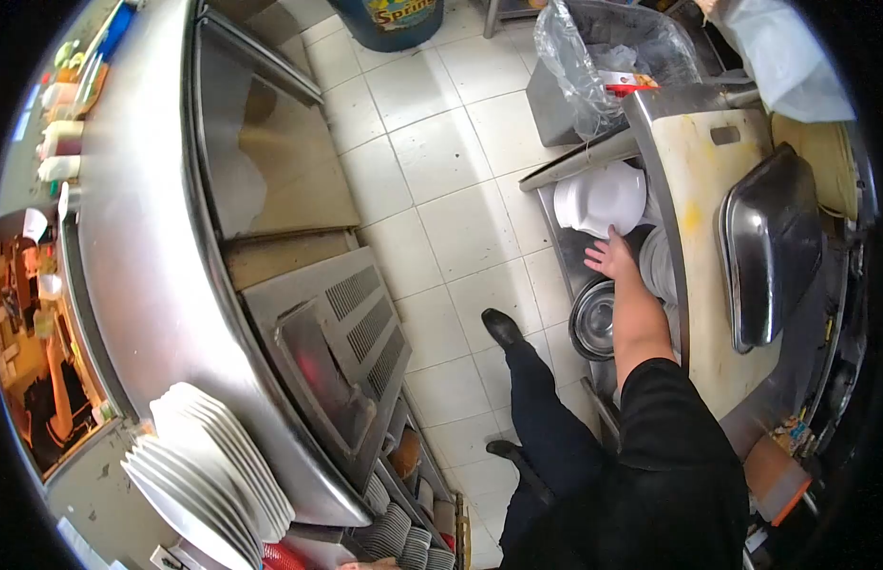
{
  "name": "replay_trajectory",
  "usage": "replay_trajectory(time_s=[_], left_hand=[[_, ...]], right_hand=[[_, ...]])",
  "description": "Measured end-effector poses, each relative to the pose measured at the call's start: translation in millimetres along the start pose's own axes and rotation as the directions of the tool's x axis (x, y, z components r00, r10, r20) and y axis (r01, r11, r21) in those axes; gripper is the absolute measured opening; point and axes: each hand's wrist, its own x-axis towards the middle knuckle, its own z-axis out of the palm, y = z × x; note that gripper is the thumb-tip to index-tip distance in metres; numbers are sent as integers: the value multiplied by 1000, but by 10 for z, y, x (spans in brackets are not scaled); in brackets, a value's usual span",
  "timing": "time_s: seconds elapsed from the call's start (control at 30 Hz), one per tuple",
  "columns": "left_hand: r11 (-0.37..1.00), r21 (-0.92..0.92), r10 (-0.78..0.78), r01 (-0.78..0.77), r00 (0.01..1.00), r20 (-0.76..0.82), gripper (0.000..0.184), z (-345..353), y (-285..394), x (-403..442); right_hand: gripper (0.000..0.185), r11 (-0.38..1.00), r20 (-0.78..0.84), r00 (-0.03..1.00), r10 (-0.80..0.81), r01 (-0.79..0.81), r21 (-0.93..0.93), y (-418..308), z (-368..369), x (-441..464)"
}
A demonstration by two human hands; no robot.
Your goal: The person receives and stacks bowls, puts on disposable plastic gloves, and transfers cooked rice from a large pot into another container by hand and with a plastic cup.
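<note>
My right hand (607, 255) reaches into a low shelf under the counter at the right. Its fingers are spread, and one fingertip overlaps the edge of the white bowls (601, 198); I cannot tell whether it touches them. Nothing shows in its grip. Just below the hand sits a round metal bowl (593, 321), and more pale dishes (658, 266) lie behind the forearm. Only a sliver of my left hand (370, 564) appears at the bottom edge, near stacked plates (389, 530) on a lower shelf. Its fingers are cut off from view.
A steel counter (137, 237) runs along the left, with white plates (213, 465) stacked at its end. A cutting board (702, 204) bears a metal tray (769, 252) at right. Beyond stand a plastic-lined bin (555, 104) and a dark bucket (389, 24) on the tile floor (432, 171).
</note>
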Motion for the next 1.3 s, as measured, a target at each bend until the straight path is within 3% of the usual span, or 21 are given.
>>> replay_trajectory(time_s=[0.1,0.2,0.27,0.33,0.37,0.47,0.5,0.53,0.57,0.63,0.77,0.8,0.83,0.87,0.9,0.97,1.07,1.13,1.2,1.27,1.3], left_hand=[[982,-175,27,-65,977,-213,22,155,-117,-50],[982,-165,62,-97,977,-205,20,103,-117,-67],[984,-148,67,-96,979,-192,21,123,-74,-73],[985,-76,139,-154,975,-174,21,-4,17,-11],[978,-197,26,-63,982,-187,26,44,-21,-27],[784,-582,-231,216,972,51,27,108,-158,-66],[665,-673,-316,323,939,139,28,131,-239,-96],[633,-711,-321,307,940,120,25,275,-275,-155],[580,-742,-361,336,923,135,24,326,-371,-231],[358,-845,-407,397,881,241,23,417,-456,-270],[-389,-822,-312,417,779,543,26,572,-685,-521],[-471,-742,-296,477,707,643,29,647,-819,-680],[-783,-497,-197,375,608,769,30,434,-881,-836],[-966,-195,-91,168,488,868,32,222,-930,-986],[-984,-101,-9,144,533,846,31,96,-1033,-1176],[-969,-132,29,211,621,784,34,-279,-1333,-1758],[-831,-455,-124,321,689,714,43,-878,-2023,-2843],[-567,-753,-375,333,710,596,52,-1110,-2510,-3510],[-17,-947,-625,321,735,261,42,-1107,-2971,-4035],[-263,-957,-792,125,538,288,32,-1052,-3391,-4182],[-351,-936,-846,-5,431,315,28,-993,-3642,-4211]], right_hand=[[76,1000,37,999,-6,6,-7,177,76,-162],[70,933,140,955,-262,214,288,326,-142,766],[62,929,139,960,-242,188,319,172,-118,892],[54,960,187,968,-169,119,253,54,-88,841],[62,975,203,970,-135,94,201,54,-24,603],[76,982,-9,1000,-27,25,-185,347,108,-85],[86,892,-18,1000,-25,14,-451,647,-39,-31],[79,724,-9,997,-72,46,-688,925,-111,-6],[72,454,61,986,-158,127,-882,1269,-133,-165],[61,-16,278,951,-137,279,-960,1970,-149,-859],[46,-528,411,841,350,540,-655,2890,-400,-2390],[58,-644,376,801,466,599,-476,2946,-350,-2452],[71,-701,335,747,574,660,-271,2993,-297,-2518],[75,-717,243,723,647,685,-131,2926,-47,-3163],[66,-676,198,649,734,727,121,3029,41,-3340],[52,-567,120,555,823,794,219,3244,220,-4507],[34,-304,60,301,952,899,316,3747,165,-6309],[22,65,-25,-60,998,960,271,4107,-63,-7642],[16,317,-109,-302,947,825,468,4582,-429,-8823],[19,588,-205,-615,762,525,615,5303,-772,-9556],[23,467,-224,-494,840,448,763,5773,-885,-9840]])
